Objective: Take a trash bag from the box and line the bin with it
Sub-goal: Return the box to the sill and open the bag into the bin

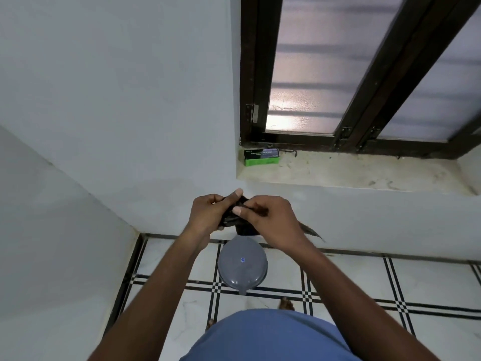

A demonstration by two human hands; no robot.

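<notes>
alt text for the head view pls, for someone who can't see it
Both hands, left and right, pinch a folded black trash bag above a grey bin with its lid closed, on a tiled floor. A green box sits on the sill under the window.

Soft daylight through the frosted window [307,74] — mild glare, wide-angle bending at edges.

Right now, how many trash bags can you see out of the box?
1. A black bag, still folded, is held by both the left hand and right hand above the closed bin. Any more would be hidden inside the box on the sill.
</notes>
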